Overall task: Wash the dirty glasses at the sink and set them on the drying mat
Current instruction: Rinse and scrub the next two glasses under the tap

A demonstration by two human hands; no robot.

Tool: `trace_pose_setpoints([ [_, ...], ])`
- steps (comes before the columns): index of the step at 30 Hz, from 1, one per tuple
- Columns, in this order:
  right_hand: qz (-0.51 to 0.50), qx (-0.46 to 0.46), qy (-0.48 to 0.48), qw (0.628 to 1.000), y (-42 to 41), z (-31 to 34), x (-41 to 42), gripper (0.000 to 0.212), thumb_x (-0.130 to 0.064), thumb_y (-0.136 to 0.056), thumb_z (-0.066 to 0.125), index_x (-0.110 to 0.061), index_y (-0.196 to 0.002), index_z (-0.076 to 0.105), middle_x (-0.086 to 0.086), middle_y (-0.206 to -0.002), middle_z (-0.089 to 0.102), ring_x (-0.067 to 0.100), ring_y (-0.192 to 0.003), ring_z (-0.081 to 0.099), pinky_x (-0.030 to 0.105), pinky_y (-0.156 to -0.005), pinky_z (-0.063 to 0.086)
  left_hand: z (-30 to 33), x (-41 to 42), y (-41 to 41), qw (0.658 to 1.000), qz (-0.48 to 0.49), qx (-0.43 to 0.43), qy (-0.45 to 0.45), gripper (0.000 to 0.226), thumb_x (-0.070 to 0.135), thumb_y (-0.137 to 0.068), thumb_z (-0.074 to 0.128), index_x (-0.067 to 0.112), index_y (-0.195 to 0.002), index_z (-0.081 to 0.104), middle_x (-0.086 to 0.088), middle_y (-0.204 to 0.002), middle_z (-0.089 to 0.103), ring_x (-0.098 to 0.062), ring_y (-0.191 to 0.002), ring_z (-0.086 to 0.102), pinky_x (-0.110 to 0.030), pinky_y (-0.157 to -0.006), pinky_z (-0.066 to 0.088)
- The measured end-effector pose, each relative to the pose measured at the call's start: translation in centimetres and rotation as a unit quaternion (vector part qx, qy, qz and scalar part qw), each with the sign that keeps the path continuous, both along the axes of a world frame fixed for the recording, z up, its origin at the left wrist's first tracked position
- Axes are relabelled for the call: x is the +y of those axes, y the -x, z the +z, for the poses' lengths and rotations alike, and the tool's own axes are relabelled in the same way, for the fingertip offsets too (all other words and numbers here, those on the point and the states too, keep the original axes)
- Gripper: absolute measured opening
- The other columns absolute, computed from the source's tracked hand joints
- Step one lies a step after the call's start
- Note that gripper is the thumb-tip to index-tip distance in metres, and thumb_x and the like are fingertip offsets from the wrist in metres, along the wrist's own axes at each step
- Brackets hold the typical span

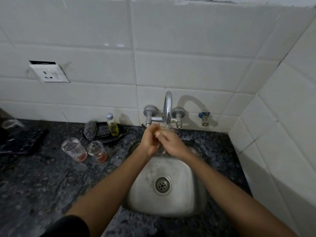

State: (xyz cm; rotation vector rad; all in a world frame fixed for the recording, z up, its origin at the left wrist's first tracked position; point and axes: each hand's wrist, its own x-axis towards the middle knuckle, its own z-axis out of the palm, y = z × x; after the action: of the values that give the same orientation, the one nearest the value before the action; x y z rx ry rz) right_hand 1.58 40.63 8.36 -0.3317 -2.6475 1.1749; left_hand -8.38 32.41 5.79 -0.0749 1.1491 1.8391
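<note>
Both my hands meet under the tap (167,108), over the back of the steel sink (181,199). My left hand (150,141) and my right hand (172,142) wrap around a small clear glass (158,129) with an orange tint. The fingers hide most of that glass, and the picture is blurred there. Two more dirty glasses stand on the dark counter left of the sink, one larger (74,149) and one smaller (97,151). Each has reddish liquid at its bottom. A dark drying mat (24,142) lies at the far left.
A black dish (119,135) behind the glasses holds a steel scrubber (90,131), a sponge and a bottle of yellow liquid (112,124). A clear item (10,124) sits at the far left edge. White tiled walls close in behind and on the right.
</note>
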Motion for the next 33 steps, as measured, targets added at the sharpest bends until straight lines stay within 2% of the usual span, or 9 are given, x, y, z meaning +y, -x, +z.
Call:
trace_pose_setpoints([
  [4, 0.079, -0.023, -0.197, 0.977, -1.1, -1.7, 1.3, 0.026, -0.022, -0.108, 0.049, -0.011, -0.122, 0.067, 0.008, -0.114, 0.069, 0.02, -0.101, 0.064, 0.034, -0.087, 0.054, 0.4, 0.0, 0.6, 0.999, -0.035, 0.003, 0.002, 0.036, 0.034, -0.104, 0.058, 0.004, -0.094, 0.075, -0.014, -0.087, 0.074, -0.027, -0.079, 0.073, -0.041, -0.085, 0.057],
  [9, -0.019, -0.002, 0.059, 0.998, -0.1, -1.0, -0.3, 0.032, -0.03, -0.111, 0.046, -0.017, -0.131, 0.069, 0.005, -0.109, 0.073, 0.015, -0.08, 0.071, 0.033, -0.072, 0.06, -0.4, -0.1, 0.3, 1.0, -0.011, -0.001, 0.007, 0.04, 0.028, -0.104, 0.054, 0.007, -0.079, 0.077, -0.012, -0.081, 0.072, -0.025, -0.073, 0.073, -0.035, -0.072, 0.061],
  [13, 0.066, -0.02, -0.166, 0.984, -0.9, -1.9, 1.2, 0.033, -0.034, -0.108, 0.045, -0.018, -0.129, 0.065, 0.003, -0.121, 0.067, 0.015, -0.107, 0.064, 0.04, -0.089, 0.057, 0.2, -0.1, 0.6, 0.998, -0.056, -0.006, -0.009, 0.048, 0.044, -0.104, 0.056, -0.001, -0.107, 0.073, -0.019, -0.102, 0.075, -0.031, -0.093, 0.074, -0.044, -0.097, 0.057],
  [18, -0.015, -0.003, 0.049, 0.999, 0.0, -1.0, -0.1, 0.031, -0.031, -0.111, 0.047, -0.017, -0.127, 0.069, 0.006, -0.109, 0.072, 0.021, -0.083, 0.074, 0.043, -0.071, 0.062, -0.1, -0.2, 0.5, 1.0, -0.03, 0.002, 0.007, 0.032, 0.032, -0.1, 0.058, 0.011, -0.08, 0.071, -0.011, -0.083, 0.066, -0.027, -0.073, 0.067, -0.037, -0.067, 0.056],
  [22, 0.054, -0.018, -0.171, 0.984, -0.4, -1.5, 0.9, 0.034, -0.033, -0.107, 0.044, -0.021, -0.131, 0.065, 0.003, -0.125, 0.068, 0.016, -0.111, 0.064, 0.035, -0.092, 0.055, 0.0, -0.3, 0.5, 0.997, -0.079, -0.005, 0.008, 0.049, 0.047, -0.104, 0.055, 0.002, -0.107, 0.074, -0.016, -0.103, 0.074, -0.03, -0.096, 0.072, -0.045, -0.101, 0.053],
  [24, 0.075, -0.012, -0.113, 0.991, -0.8, -1.9, 1.1, 0.033, -0.026, -0.108, 0.047, -0.02, -0.135, 0.064, 0.001, -0.124, 0.069, 0.013, -0.11, 0.066, 0.034, -0.094, 0.056, 0.0, -0.3, 0.9, 0.998, -0.065, 0.016, 0.015, 0.034, 0.036, -0.103, 0.059, 0.005, -0.105, 0.073, -0.014, -0.099, 0.074, -0.027, -0.09, 0.073, -0.041, -0.089, 0.057],
  [27, 0.013, 0.004, -0.008, 1.0, -0.3, -1.2, 0.1, 0.03, -0.03, -0.112, 0.046, -0.018, -0.127, 0.068, -0.002, -0.1, 0.071, 0.013, -0.077, 0.071, 0.039, -0.068, 0.061, -0.6, -0.4, 0.8, 0.999, -0.031, 0.012, 0.014, 0.025, 0.029, -0.1, 0.059, 0.009, -0.09, 0.071, -0.011, -0.09, 0.067, -0.025, -0.078, 0.068, -0.039, -0.073, 0.057],
  [31, 0.053, -0.038, -0.178, 0.982, -0.7, -1.8, 0.9, 0.034, -0.038, -0.107, 0.04, -0.023, -0.123, 0.065, 0.002, -0.117, 0.069, 0.017, -0.102, 0.066, 0.041, -0.085, 0.056, -0.3, -0.2, 0.6, 0.997, -0.07, 0.002, 0.021, 0.036, 0.035, -0.104, 0.056, 0.005, -0.095, 0.073, -0.011, -0.089, 0.073, -0.025, -0.082, 0.073, -0.04, -0.088, 0.057],
  [33, 0.073, -0.025, -0.129, 0.989, -1.0, -2.2, 0.9, 0.031, -0.036, -0.106, 0.043, -0.024, -0.125, 0.067, 0.0, -0.117, 0.069, 0.013, -0.103, 0.067, 0.037, -0.085, 0.058, 0.0, -0.3, 0.8, 0.998, -0.054, 0.009, 0.03, 0.028, 0.029, -0.103, 0.06, 0.006, -0.093, 0.071, -0.01, -0.086, 0.073, -0.024, -0.078, 0.073, -0.037, -0.079, 0.06],
])
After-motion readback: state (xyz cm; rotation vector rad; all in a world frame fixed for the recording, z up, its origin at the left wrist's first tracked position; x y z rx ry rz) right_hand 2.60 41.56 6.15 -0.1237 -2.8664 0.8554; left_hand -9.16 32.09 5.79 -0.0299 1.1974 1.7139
